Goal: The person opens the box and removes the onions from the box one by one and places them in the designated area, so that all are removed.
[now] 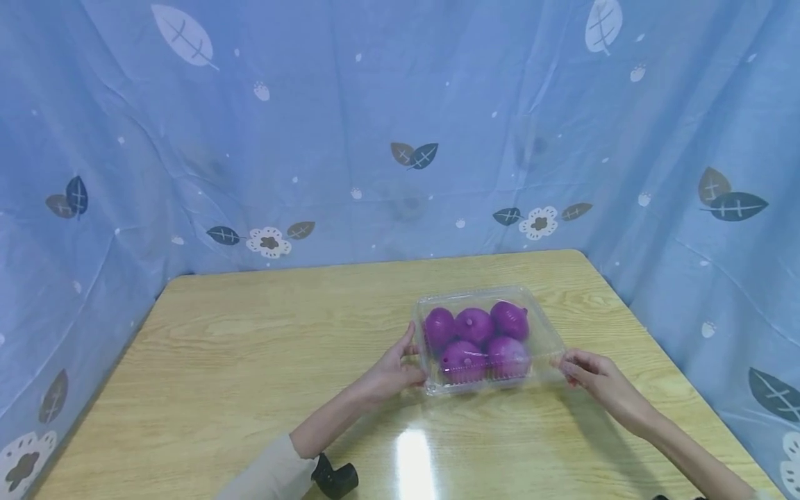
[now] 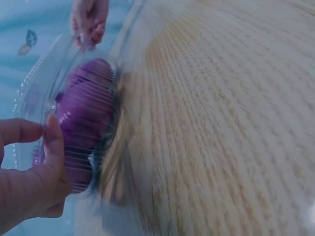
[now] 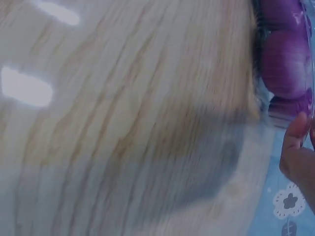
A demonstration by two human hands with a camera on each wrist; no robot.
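Observation:
A clear plastic clamshell box (image 1: 545, 337) sits right of centre over the wooden table, its lid down. Inside lie several round purple onions (image 1: 464, 361), one with a small pointed tip. My left hand (image 1: 394, 371) grips the box's left side; in the left wrist view its thumb (image 2: 54, 140) presses the clear edge opposite the forefinger. At the front right corner, my right hand (image 1: 600, 382) pinches the rim between thumb and fingers. The right wrist view cuts off part of that hand and the box at its right border.
The light wood-grain table (image 1: 250, 347) carries a bright reflection near its front. A blue curtain (image 1: 350, 104) printed with leaves and flowers hangs behind it and along both sides. A black device (image 1: 335, 479) is at the left sleeve's cuff.

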